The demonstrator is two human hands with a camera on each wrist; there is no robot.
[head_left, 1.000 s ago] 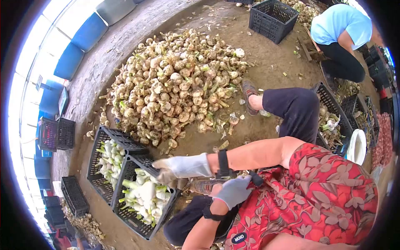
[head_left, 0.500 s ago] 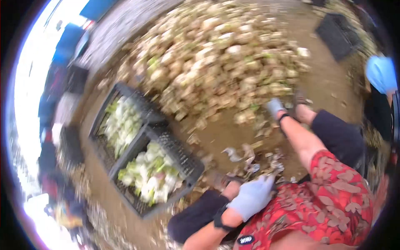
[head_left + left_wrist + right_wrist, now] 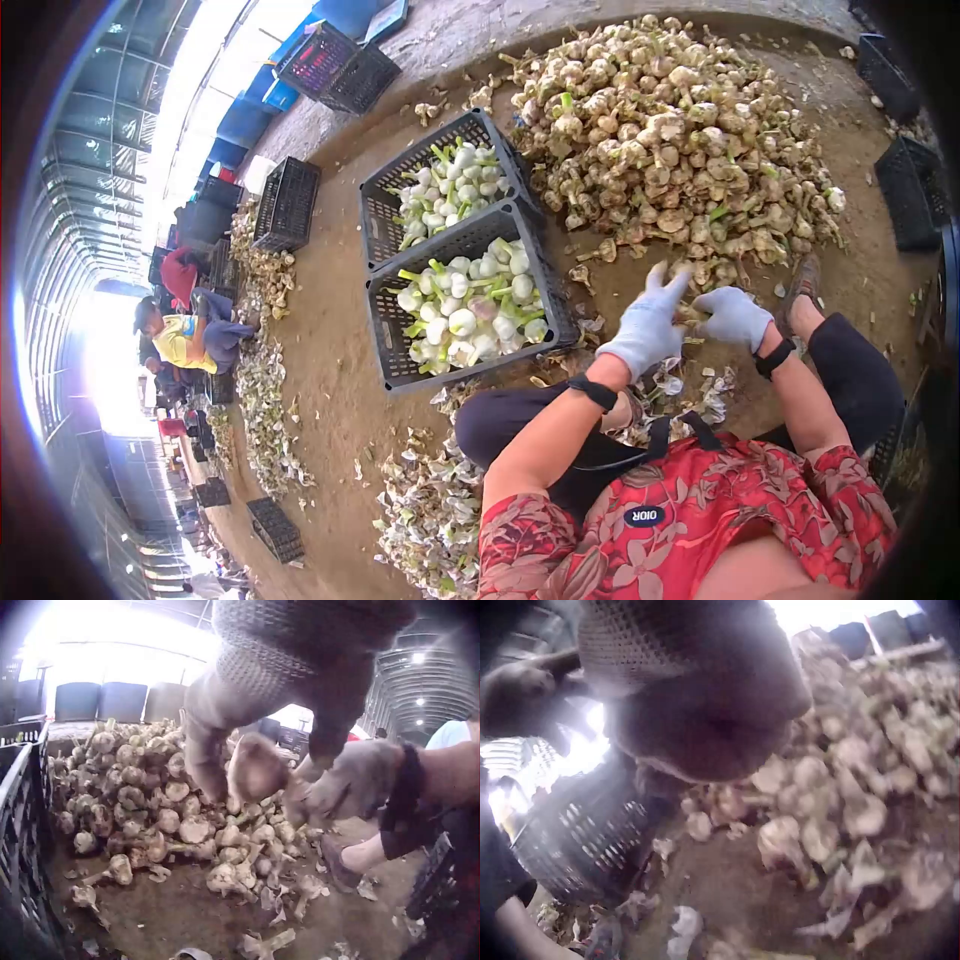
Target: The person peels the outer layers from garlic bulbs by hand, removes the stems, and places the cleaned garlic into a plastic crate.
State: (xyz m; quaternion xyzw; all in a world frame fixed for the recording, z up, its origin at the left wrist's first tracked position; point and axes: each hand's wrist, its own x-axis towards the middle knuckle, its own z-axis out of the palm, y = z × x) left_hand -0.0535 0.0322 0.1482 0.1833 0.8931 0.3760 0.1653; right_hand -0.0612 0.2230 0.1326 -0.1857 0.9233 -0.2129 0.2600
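Observation:
In the head view my gloved left hand (image 3: 645, 325) and gloved right hand (image 3: 735, 318) meet in front of the heap of unpeeled garlic (image 3: 680, 140). Between the thumb and fingers of the left hand sits a garlic bulb (image 3: 256, 769), seen close up in the left wrist view. From the other side the right hand (image 3: 352, 784) pinches at the bulb's end with curled fingers. The right wrist view is blurred, and the back of the right glove (image 3: 697, 690) hides what lies beneath it. Loose skins (image 3: 700, 390) lie below both hands.
Two black crates with peeled white garlic, the nearer crate (image 3: 380, 340) and the farther crate (image 3: 375, 215), stand left of the heap. A pile of skins (image 3: 430, 510) lies by my left leg. Stacked crates (image 3: 335, 65) stand farther back; a person in yellow (image 3: 185, 340) sits at left.
The right hand went from beside the crate to the heap, then back to meet the left hand. The left hand moved out from the lap. The head view has swung left.

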